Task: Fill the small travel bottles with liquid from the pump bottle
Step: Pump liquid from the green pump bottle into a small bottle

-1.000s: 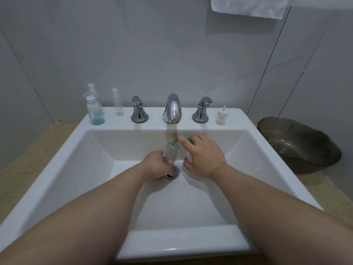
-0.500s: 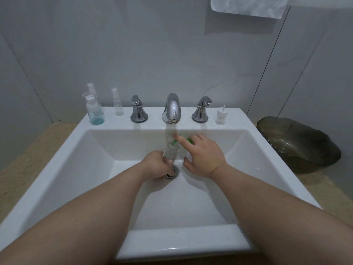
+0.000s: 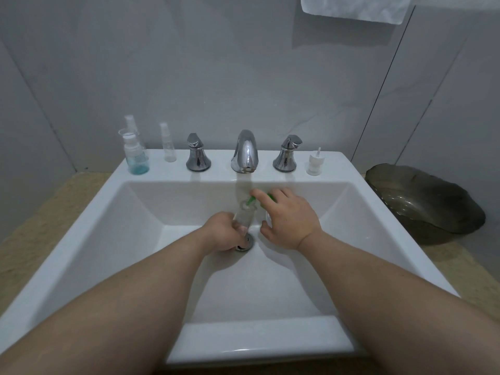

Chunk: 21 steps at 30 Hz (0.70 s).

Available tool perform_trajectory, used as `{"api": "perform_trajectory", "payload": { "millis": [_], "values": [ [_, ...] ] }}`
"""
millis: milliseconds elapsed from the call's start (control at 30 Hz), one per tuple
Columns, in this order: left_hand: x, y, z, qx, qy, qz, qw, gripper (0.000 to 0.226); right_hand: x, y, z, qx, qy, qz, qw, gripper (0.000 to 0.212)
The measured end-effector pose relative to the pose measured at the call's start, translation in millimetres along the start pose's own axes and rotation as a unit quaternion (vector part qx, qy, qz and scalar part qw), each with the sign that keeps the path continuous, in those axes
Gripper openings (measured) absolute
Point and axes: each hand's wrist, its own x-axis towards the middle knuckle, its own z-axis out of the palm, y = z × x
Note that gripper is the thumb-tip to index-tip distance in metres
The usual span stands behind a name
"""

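currently at centre of sink (image 3: 257, 339), over drain (image 3: 248, 241): left hand (image 3: 221, 234) gripping travel bottle (image 3: 243, 215) near upright, mouth up. right hand (image 3: 289, 220) clasping pump bottle (image 3: 268, 217) just right of it, forefinger atop green nozzle (image 3: 251, 199), aimed left at mouth. alignment judged adequate for pumping.

Bare forearms (image 3: 140, 290); left hand (image 3: 223, 232), right hand (image 3: 290, 221).

Right hand (image 3: 286, 220) hides most of the pump bottle (image 3: 251, 200); towel (image 3: 351, 6) cut off at top edge

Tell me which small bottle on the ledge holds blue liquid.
The front-left spray bottle; the taller bottle behind and the slim bottle beside it look colourless.
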Motion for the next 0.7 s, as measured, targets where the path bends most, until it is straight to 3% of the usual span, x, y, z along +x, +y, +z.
{"api": "perform_trajectory", "payload": {
  "millis": [700],
  "values": [
    [-2.8, 1.1, -1.5, -0.022, 0.000, 0.000, 1.000, 0.021, -1.5, -0.1, -0.3, -0.006, 0.021, -0.006, 1.000, 0.088]
  ]
}}
